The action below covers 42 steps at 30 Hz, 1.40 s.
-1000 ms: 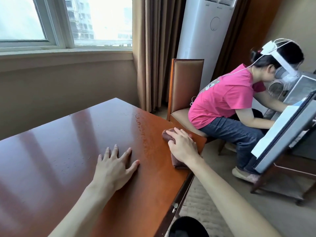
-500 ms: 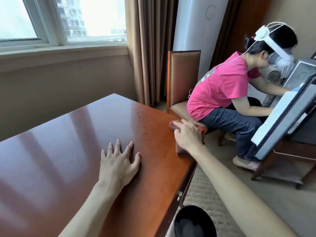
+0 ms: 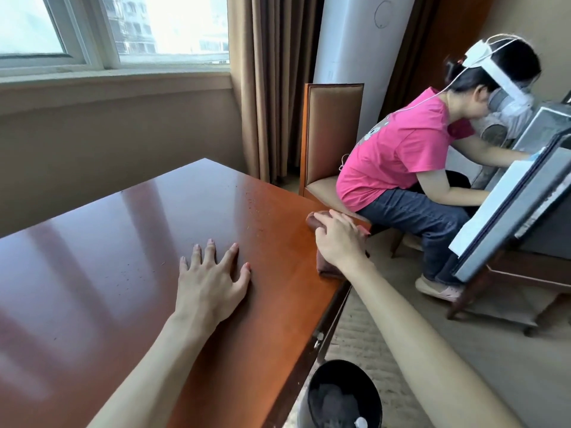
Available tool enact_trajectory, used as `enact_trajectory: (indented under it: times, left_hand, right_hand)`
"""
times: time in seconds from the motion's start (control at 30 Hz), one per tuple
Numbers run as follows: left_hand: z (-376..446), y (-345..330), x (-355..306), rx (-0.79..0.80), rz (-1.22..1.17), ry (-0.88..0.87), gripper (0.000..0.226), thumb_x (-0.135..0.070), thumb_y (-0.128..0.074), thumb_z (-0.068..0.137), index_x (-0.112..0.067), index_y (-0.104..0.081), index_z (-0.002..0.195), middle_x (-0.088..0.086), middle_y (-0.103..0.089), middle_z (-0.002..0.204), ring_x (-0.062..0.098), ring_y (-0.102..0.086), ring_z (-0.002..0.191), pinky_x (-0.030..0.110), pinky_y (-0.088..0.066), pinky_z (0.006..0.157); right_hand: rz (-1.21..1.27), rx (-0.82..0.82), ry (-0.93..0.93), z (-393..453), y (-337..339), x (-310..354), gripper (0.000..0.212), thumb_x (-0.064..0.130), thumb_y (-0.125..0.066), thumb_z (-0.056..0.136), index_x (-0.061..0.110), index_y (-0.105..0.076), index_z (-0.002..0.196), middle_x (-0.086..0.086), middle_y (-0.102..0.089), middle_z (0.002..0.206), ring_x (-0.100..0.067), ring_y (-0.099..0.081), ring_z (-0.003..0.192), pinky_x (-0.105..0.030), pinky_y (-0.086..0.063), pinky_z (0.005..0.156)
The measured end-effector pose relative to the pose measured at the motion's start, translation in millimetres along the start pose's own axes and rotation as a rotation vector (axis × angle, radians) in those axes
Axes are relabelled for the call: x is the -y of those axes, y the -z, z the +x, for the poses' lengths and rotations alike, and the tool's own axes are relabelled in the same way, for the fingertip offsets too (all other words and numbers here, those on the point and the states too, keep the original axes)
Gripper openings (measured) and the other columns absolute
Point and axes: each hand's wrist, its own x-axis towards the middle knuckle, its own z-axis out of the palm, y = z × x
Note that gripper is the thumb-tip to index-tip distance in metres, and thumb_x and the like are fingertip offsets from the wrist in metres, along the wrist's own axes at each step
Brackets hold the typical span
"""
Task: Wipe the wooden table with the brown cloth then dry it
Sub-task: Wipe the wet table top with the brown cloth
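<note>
1. The brown cloth (image 3: pixel 321 264), soft and bunched, is pressed by the right hand (image 3: pixel 338 242) at the glossy wooden table (image 3: pixel 123 242) edge, mostly hidden.
2. The left hand (image 3: pixel 213 282) is laid flat, fingers spread.

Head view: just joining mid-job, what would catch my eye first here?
The right hand presses the brown cloth flat at the right edge of the glossy wooden table, with the left hand spread flat mid-table. Just beyond that edge, a person in a pink shirt sits on a chair, leaning away. A black bin stands below the table's near edge.
</note>
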Motion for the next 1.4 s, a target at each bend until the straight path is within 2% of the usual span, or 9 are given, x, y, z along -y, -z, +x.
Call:
enact_trajectory:
  times: [0.13, 0.23, 0.37, 0.6, 0.83, 0.93, 1.03, 1.27, 1.4]
  left_hand:
    - [-0.3, -2.1, -0.2, -0.013, -0.005, -0.003, 0.067, -0.069, -0.016, 0.096, -0.043, -0.018, 0.158, 0.009, -0.018, 0.167, 0.032, -0.014, 0.154, 0.05, -0.014, 0.123]
    - [1.0, 0.0, -0.2, 0.002, -0.002, -0.004, 0.067, -0.068, -0.017, 0.096, -0.043, -0.018, 0.158, 0.009, -0.019, 0.167, 0.032, -0.014, 0.154, 0.05, -0.014, 0.123]
    - [-0.6, 1.2, -1.8, -0.003, -0.008, 0.001, 0.066, -0.068, -0.018, 0.097, -0.043, -0.019, 0.158, 0.009, -0.018, 0.167, 0.032, -0.014, 0.154, 0.049, -0.014, 0.123]
    - [1.7, -4.9, 0.5, -0.023, -0.007, 0.001, 0.067, -0.069, -0.017, 0.095, -0.044, -0.02, 0.157, 0.008, -0.02, 0.166, 0.032, -0.015, 0.154, 0.049, -0.015, 0.123]
    - [0.5, -3.8, -0.5, -0.012, -0.025, 0.008, 0.067, -0.068, -0.018, 0.096, -0.044, -0.019, 0.158, 0.008, -0.019, 0.167, 0.031, -0.014, 0.154, 0.049, -0.013, 0.124]
    - [-0.9, -3.6, 0.3, -0.002, -0.033, 0.012, 0.066, -0.068, -0.017, 0.096, -0.045, -0.017, 0.158, 0.007, -0.016, 0.168, 0.03, -0.011, 0.155, 0.049, -0.011, 0.124]
    - [0.8, -4.4, 0.0, -0.016, -0.035, 0.008, 0.066, -0.068, -0.016, 0.096, -0.046, -0.015, 0.158, 0.006, -0.015, 0.168, 0.028, -0.009, 0.155, 0.048, -0.01, 0.125]
    - [0.0, -2.9, 1.5, 0.013, -0.029, 0.011, 0.065, -0.068, -0.016, 0.097, -0.046, -0.014, 0.158, 0.006, -0.014, 0.168, 0.028, -0.009, 0.155, 0.048, -0.009, 0.125]
    - [-2.9, -4.6, 1.4, 0.009, -0.009, 0.012, 0.066, -0.069, -0.014, 0.096, -0.047, -0.013, 0.158, 0.005, -0.015, 0.168, 0.028, -0.009, 0.155, 0.047, -0.011, 0.125]
  right_hand:
    - [0.143, 0.085, 0.198, -53.3, 3.4, -16.8, 0.05, 0.044, -0.039, 0.089, 0.06, -0.049, 0.135, 0.022, -0.048, 0.151, -0.004, -0.037, 0.141, -0.031, -0.032, 0.112]
    - [0.11, 0.001, 0.053, 3.6, 18.3, -35.2, 0.044, 0.033, -0.047, 0.095, 0.046, -0.062, 0.134, 0.011, -0.053, 0.15, -0.017, -0.048, 0.136, -0.037, -0.038, 0.113]
    - [0.028, -0.059, -0.193, 37.5, 23.9, -33.1, 0.044, 0.027, -0.046, 0.1, 0.029, -0.06, 0.142, -0.003, -0.051, 0.152, -0.03, -0.045, 0.137, -0.044, -0.038, 0.111]
    - [0.164, 0.055, 0.22, -47.7, 13.3, -37.4, 0.048, 0.04, -0.043, 0.088, 0.056, -0.057, 0.131, 0.025, -0.051, 0.148, -0.002, -0.042, 0.139, -0.032, -0.032, 0.115]
    - [0.025, -0.051, -0.173, 32.0, 23.0, -24.6, 0.043, 0.025, -0.046, 0.099, 0.029, -0.061, 0.14, -0.004, -0.053, 0.149, -0.029, -0.046, 0.135, -0.043, -0.038, 0.111]
    - [-0.03, -0.073, -0.087, -12.3, 4.2, -6.4, 0.048, 0.03, -0.044, 0.098, 0.03, -0.057, 0.143, -0.004, -0.048, 0.153, -0.029, -0.038, 0.142, -0.046, -0.032, 0.115]
    - [0.155, -0.071, 0.051, -52.9, -1.1, -12.1, 0.049, 0.04, -0.038, 0.091, 0.04, -0.062, 0.135, 0.011, -0.052, 0.15, -0.015, -0.041, 0.141, -0.042, -0.034, 0.115]
    - [-0.005, -0.092, -0.191, 25.4, 18.9, -17.4, 0.043, 0.025, -0.046, 0.099, 0.027, -0.061, 0.14, -0.006, -0.056, 0.144, -0.03, -0.048, 0.132, -0.044, -0.036, 0.112]
    - [0.023, -0.076, -0.009, -4.1, 0.6, -11.0, 0.043, 0.031, -0.046, 0.094, 0.035, -0.065, 0.133, 0.002, -0.056, 0.145, -0.024, -0.047, 0.135, -0.045, -0.036, 0.111]
